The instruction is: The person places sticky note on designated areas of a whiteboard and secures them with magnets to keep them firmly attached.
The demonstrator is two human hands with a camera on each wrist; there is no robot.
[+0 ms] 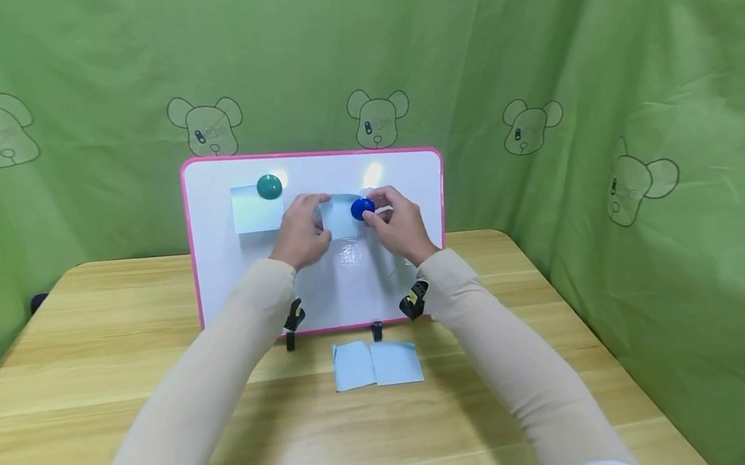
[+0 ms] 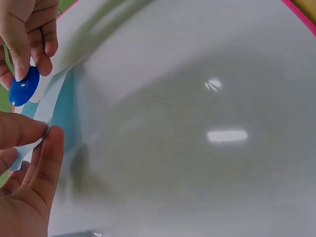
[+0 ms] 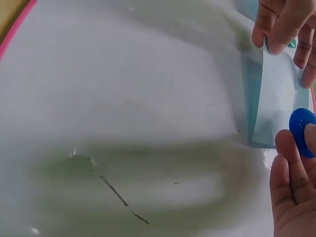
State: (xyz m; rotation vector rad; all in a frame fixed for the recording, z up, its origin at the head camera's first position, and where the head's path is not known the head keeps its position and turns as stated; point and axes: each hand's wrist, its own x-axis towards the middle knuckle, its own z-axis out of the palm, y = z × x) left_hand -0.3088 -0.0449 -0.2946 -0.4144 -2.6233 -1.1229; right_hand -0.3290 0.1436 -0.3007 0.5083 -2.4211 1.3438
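A pale blue sheet of paper (image 1: 342,222) stands against the whiteboard (image 1: 351,287). My left hand (image 1: 303,231) pinches its left edge between thumb and fingers, and the left wrist view shows the sheet (image 2: 66,113) bowing away from the board. At the sheet's upper right, my right hand (image 1: 401,224) pinches a round blue magnet (image 1: 362,208) by its rim. In the right wrist view the magnet (image 3: 301,131) overlaps the paper's near edge. Left of the hands, a second pale blue sheet (image 1: 254,212) hangs under a green magnet (image 1: 269,187) at its upper right corner.
Two more blue paper sheets (image 1: 396,363) lie side by side on the wooden table (image 1: 284,435), in front of the board. Black feet (image 1: 377,331) prop the pink-framed board. Green curtain (image 1: 295,60) encloses the back and sides.
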